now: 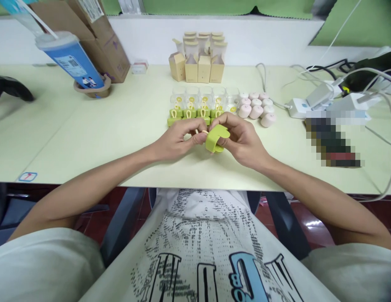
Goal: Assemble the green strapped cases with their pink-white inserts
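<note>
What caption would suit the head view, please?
Left hand and right hand hold a green piece at the table, near clear cases and pink caps.

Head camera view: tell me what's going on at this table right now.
A seated person holds a green piece in the right hand just above the table, while the left hand pinches a small yellow strap at its edge. Behind the hands stands a row of clear-covered green bases, with pink round pieces to its right and small cardboard boxes farther back.
</note>
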`<action>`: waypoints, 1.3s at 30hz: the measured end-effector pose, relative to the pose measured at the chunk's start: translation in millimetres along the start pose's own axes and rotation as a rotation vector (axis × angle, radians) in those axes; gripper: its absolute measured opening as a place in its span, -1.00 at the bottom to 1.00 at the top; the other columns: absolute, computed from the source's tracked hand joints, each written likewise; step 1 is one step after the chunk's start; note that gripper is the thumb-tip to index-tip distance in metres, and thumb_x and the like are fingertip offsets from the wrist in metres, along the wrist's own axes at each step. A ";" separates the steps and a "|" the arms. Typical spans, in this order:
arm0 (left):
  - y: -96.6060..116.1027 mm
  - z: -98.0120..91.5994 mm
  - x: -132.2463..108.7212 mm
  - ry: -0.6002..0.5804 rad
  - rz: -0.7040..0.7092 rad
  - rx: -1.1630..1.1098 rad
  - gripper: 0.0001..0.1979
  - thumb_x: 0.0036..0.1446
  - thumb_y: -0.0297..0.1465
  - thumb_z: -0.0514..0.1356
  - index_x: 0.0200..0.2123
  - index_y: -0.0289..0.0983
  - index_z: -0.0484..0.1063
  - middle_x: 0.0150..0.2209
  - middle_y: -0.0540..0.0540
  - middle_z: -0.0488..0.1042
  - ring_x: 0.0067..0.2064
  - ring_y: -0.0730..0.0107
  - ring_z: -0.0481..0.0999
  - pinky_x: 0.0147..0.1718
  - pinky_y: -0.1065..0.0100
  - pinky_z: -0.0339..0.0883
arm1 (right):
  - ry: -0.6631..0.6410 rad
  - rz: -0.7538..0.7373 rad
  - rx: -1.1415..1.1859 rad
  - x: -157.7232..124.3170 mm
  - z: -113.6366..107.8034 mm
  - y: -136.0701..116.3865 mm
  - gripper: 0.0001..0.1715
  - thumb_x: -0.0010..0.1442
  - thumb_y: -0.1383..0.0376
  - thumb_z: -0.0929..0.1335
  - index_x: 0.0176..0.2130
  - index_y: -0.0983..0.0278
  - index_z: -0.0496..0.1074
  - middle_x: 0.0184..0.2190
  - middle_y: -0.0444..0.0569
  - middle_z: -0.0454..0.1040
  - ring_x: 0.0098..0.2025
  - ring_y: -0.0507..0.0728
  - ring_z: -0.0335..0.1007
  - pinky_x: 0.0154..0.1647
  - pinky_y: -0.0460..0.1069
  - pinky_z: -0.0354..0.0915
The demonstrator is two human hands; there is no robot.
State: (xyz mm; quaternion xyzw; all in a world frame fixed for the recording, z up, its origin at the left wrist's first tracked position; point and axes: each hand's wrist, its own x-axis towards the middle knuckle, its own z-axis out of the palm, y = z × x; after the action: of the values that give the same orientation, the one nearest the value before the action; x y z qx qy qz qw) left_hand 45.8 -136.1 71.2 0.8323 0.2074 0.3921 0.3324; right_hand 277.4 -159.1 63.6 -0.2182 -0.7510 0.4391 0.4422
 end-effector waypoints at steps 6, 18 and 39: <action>4.6 -8.9 3.6 -0.051 -0.025 -0.121 -0.51 0.36 0.09 0.35 -0.37 -0.20 0.60 -0.42 -0.06 0.55 -0.37 0.36 0.51 -0.32 0.29 0.38 | -0.063 0.024 0.159 3.6 0.6 -5.5 -0.52 0.38 -0.04 0.56 -0.02 0.19 0.39 -0.19 -0.09 0.55 -0.27 0.07 0.60 -0.30 -0.04 0.60; -4.4 -5.1 5.4 0.027 -0.023 -0.082 -0.53 0.35 0.07 0.38 -0.36 -0.22 0.61 -0.42 -0.07 0.60 -0.42 0.42 0.53 -0.40 0.33 0.34 | 0.001 0.057 0.083 3.3 -2.1 -2.3 -0.51 0.35 -0.08 0.57 -0.06 0.16 0.39 -0.26 -0.10 0.62 -0.36 0.11 0.64 -0.35 0.03 0.63; -37.5 -64.7 2.8 0.188 -0.733 0.887 -0.64 0.46 -0.08 0.10 0.07 -0.16 0.53 -0.13 -0.20 0.68 0.00 -0.13 0.64 0.12 -0.02 0.39 | 0.104 0.193 -1.313 11.0 -72.2 23.5 -0.66 0.41 0.29 0.35 0.02 0.23 0.71 0.08 0.19 0.63 -0.15 0.32 0.57 -0.26 0.14 0.36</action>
State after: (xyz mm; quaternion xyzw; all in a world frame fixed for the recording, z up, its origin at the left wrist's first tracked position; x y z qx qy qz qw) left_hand -6.8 -83.1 76.4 0.7275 0.6550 0.1990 0.0461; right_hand 332.2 -105.3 64.9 -0.5293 -0.8173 -0.0832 0.2119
